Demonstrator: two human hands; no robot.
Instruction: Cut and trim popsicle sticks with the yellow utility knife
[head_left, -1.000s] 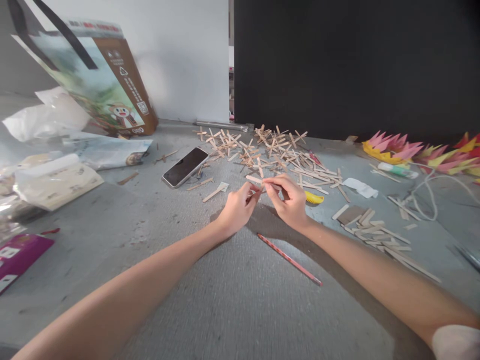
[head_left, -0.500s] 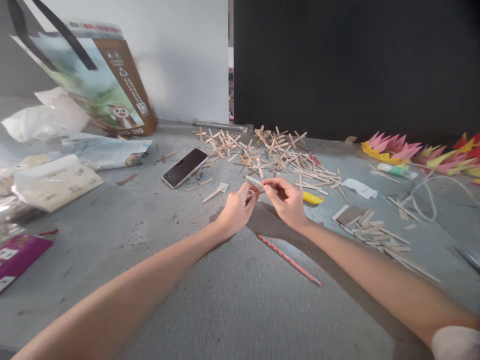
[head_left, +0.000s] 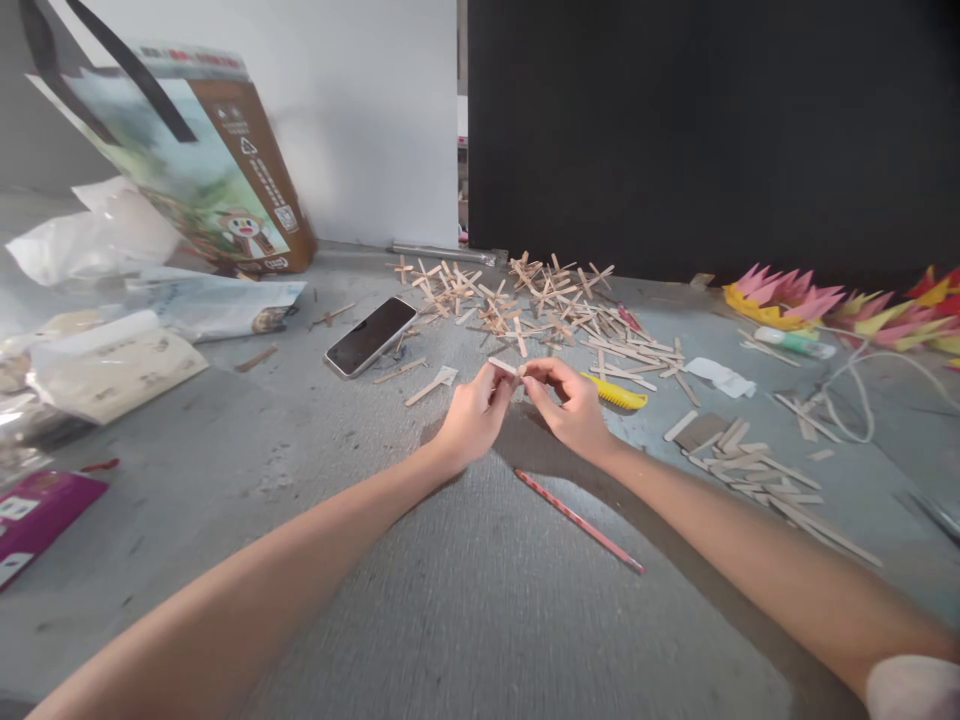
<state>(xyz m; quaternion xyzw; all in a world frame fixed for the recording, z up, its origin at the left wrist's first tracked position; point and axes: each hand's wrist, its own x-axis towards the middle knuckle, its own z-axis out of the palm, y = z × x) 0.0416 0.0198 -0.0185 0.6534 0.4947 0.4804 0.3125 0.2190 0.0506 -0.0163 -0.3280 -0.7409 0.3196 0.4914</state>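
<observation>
Fingertips nearly touching, both hands meet over the middle of the table. My left hand [head_left: 474, 412] pinches a pale wooden craft stick [head_left: 503, 367], whose far end points up and left. My right hand [head_left: 564, 402] is closed at the same stick's near end, thumb against forefinger; its fingers hide that end. A yellow cutter [head_left: 619, 393] lies just behind my right hand. A red patterned pencil [head_left: 577, 519] rests on the table between my forearms. Beyond my fingers spreads a pile of craft sticks [head_left: 544, 290], several joined into crosses.
A phone [head_left: 370, 336] lies left of my hands. Loose craft sticks [head_left: 750, 465] and a white paper scrap [head_left: 720, 377] are at right, near a white cable [head_left: 870, 400]. A printed bag [head_left: 225, 180] stands back left; pink and yellow paper crafts [head_left: 772, 297] sit back right.
The stick has turned slightly in my fingers, and my hands have drawn a bit closer together. My right hand has shifted slightly left, showing more of the yellow cutter. The pencil and phone stay put.
</observation>
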